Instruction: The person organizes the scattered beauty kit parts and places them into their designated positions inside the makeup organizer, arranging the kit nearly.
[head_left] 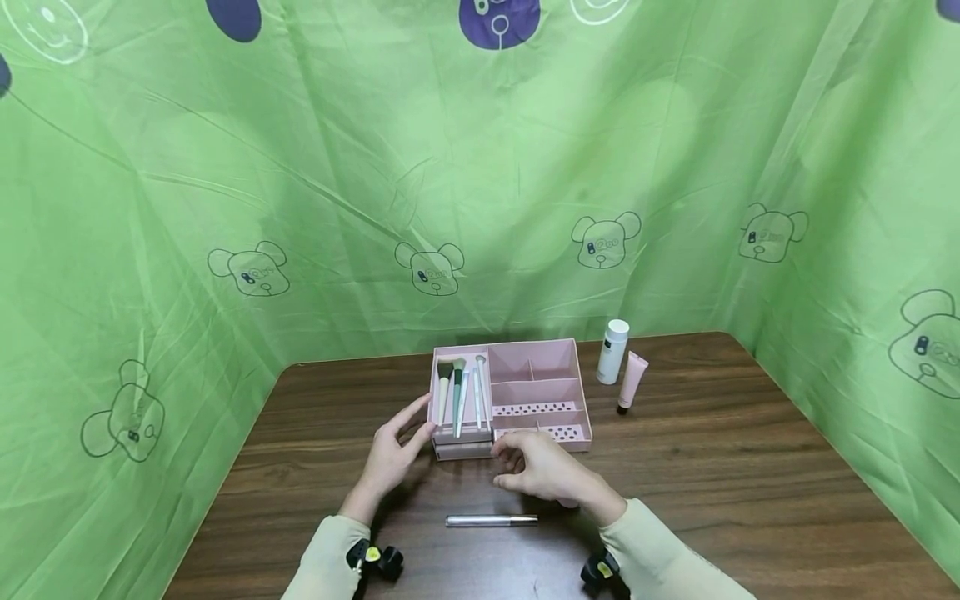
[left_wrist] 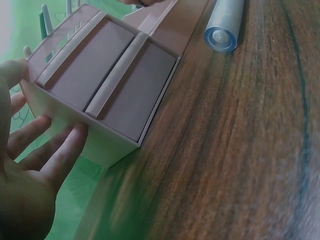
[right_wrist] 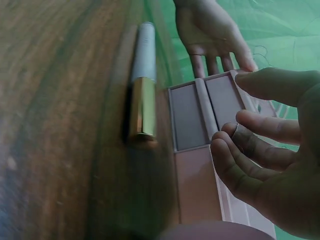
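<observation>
A pink desktop organizer point(head_left: 534, 375) with two drawers at its front left stands on the table. Several makeup brushes point(head_left: 457, 396) lie in its left top section. My left hand point(head_left: 392, 454) rests its extended fingers against the organizer's left side; in the left wrist view the fingertips point(left_wrist: 77, 135) touch the side wall. My right hand point(head_left: 543, 468) is at the front of the organizer, by the right end of the drawers point(right_wrist: 190, 117). Its fingers are loosely bent, the thumb stands apart, and nothing shows between them. A slim silver tube with a gold part point(right_wrist: 144, 85) lies in front, between both forearms.
Right of the organizer a white bottle point(head_left: 613, 352) stands upright, with a pink squeeze tube point(head_left: 632, 382) on its dark cap beside it. The wooden table point(head_left: 712, 467) extends to both sides. A green printed curtain point(head_left: 495, 167) hangs close behind its back edge.
</observation>
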